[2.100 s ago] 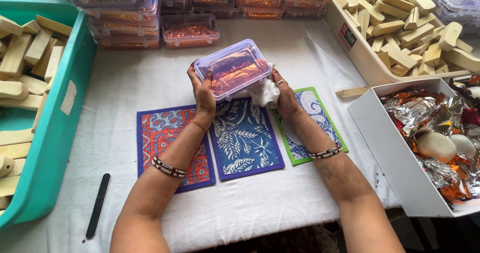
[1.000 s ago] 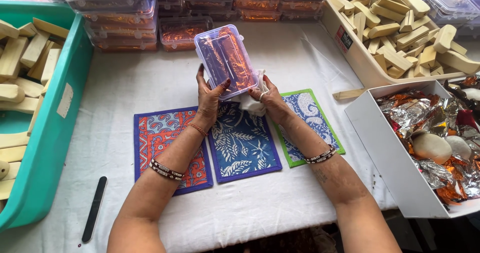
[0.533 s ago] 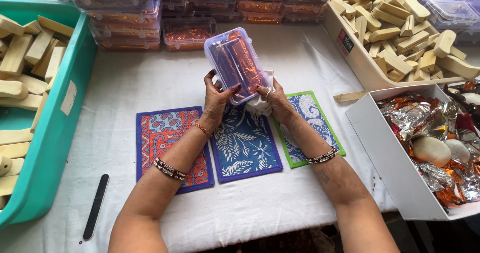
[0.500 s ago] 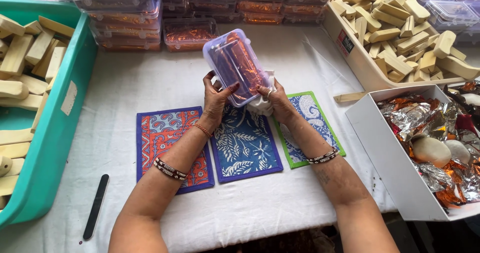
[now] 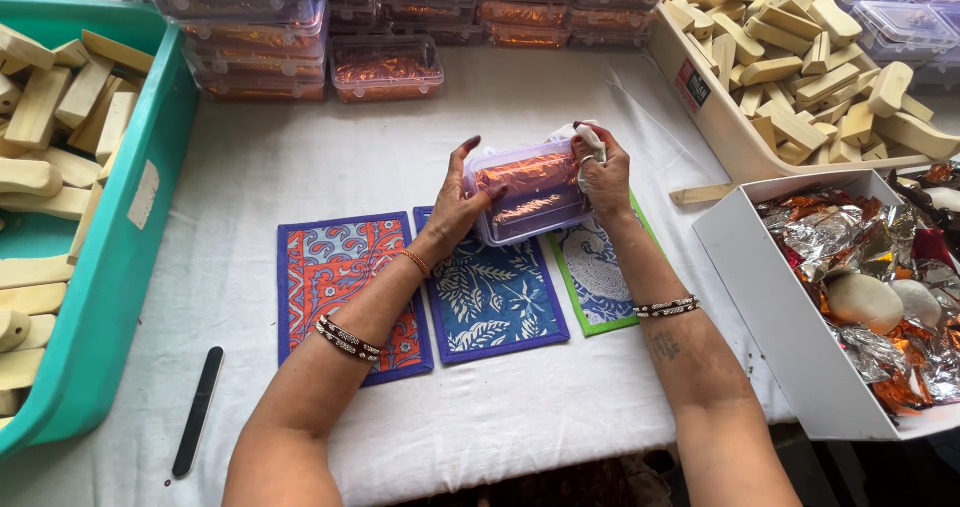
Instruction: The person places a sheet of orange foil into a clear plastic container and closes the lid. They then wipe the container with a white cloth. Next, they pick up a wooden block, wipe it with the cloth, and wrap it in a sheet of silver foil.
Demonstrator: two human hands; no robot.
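Both hands hold a small clear plastic box (image 5: pixel 524 189) with copper foil inside, just above three patterned mats. My left hand (image 5: pixel 455 199) grips its left end with fingers spread over the lid. My right hand (image 5: pixel 601 172) grips its right end and also presses a crumpled white cloth (image 5: pixel 585 139) against the box. Under the hands lie a red-orange mat (image 5: pixel 345 282), a blue leaf mat (image 5: pixel 490 302) and a green-edged mat (image 5: pixel 598 272) on the white tablecloth (image 5: pixel 300 167).
Stacks of similar clear foil-filled boxes (image 5: pixel 250 37) line the far edge. A teal bin (image 5: pixel 115 257) of wooden pieces stands at left, a cream tray (image 5: pixel 700 87) of wooden pieces at far right, a white box (image 5: pixel 770 307) of crumpled foil at right. A black nail file (image 5: pixel 197 409) lies front left.
The box was held upright on end and has been turned down to lie lengthwise between both hands, lower and nearer the mats. The cloth stays in my right hand.
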